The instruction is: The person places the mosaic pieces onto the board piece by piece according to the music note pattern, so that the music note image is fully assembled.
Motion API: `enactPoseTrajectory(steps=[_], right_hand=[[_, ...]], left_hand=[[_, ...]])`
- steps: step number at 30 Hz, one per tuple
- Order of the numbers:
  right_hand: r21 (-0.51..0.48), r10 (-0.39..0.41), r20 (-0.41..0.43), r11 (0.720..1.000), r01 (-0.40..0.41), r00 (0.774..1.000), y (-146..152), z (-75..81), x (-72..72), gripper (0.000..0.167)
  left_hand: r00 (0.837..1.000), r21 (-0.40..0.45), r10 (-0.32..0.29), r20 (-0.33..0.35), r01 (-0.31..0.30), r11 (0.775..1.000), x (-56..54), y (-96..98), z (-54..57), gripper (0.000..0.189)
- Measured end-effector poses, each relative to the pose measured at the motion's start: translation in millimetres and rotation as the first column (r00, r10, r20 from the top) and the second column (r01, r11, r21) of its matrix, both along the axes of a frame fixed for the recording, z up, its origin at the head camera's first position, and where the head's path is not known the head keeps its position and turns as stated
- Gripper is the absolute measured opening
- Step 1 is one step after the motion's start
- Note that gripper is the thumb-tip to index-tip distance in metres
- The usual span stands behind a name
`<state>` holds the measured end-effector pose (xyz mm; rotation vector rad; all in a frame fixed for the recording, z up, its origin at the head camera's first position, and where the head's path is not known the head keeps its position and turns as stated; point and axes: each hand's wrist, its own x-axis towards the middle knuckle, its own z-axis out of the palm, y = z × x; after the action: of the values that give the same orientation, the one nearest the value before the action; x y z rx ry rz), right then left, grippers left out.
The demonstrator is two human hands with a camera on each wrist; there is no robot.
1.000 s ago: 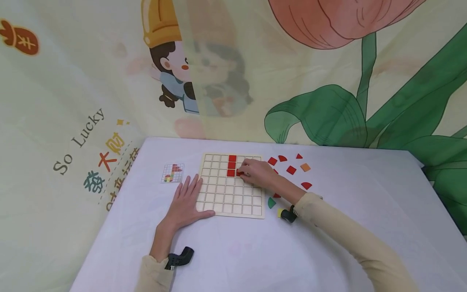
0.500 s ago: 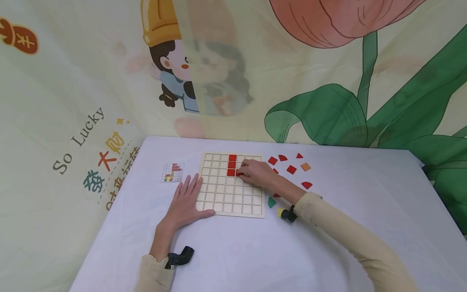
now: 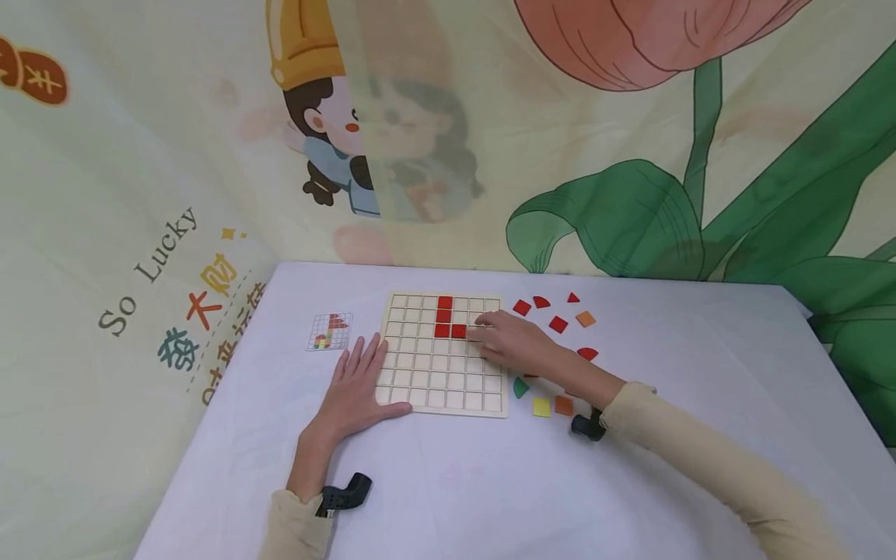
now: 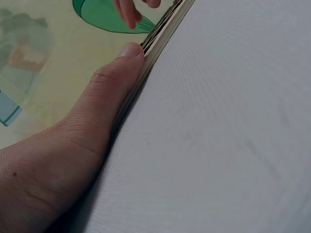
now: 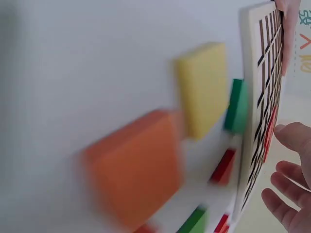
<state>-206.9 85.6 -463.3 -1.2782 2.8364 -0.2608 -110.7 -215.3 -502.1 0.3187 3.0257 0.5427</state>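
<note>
Board (image 3: 441, 381) on white cloth (image 3: 455, 482); floral backdrop (image 3: 637, 210)

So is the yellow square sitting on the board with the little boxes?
No, the yellow square lies on the white table, beside the board near its closest right corner.

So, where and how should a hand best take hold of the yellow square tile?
Probably pinch the yellow square tile by its near and far edges, coming from above on the person's side. It lies flat, thick enough to show side walls, and an orange tile sits close at its right.
</note>
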Motion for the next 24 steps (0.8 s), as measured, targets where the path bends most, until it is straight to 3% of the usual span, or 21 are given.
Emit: enactPoseTrajectory(steps=[2, 12, 20, 24], right_hand=[[-0.009, -0.037, 0.029, 0.999, 0.038, 0.999, 14, 0.1, 5.4, 0.038], [-0.024, -0.12, -0.008, 0.993, 0.119, 0.993, 80, -10.5, 19.8, 0.042], [-0.025, -0.256, 0.033, 0.966, 0.257, 0.966, 103, -9.6, 14.2, 0.046], [-0.019, -0.302, 0.057, 0.953, 0.304, 0.952, 106, -7.3, 6.6, 0.046]], left_hand=[[1.0, -0.001, 0.001, -0.003, -0.001, 1.0, -0.4, -0.3, 0.0, 0.115], [1.0, -0.005, 0.001, -0.016, -0.001, 1.0, -2.5, -3.5, 1.9, 0.115], [1.0, -0.009, -0.001, 0.014, 0.001, 1.0, -0.9, -2.0, -2.1, 0.115], [1.0, 0.009, 0.0, -0.009, 0.0, 1.0, -0.2, -0.7, -3.0, 0.115]])
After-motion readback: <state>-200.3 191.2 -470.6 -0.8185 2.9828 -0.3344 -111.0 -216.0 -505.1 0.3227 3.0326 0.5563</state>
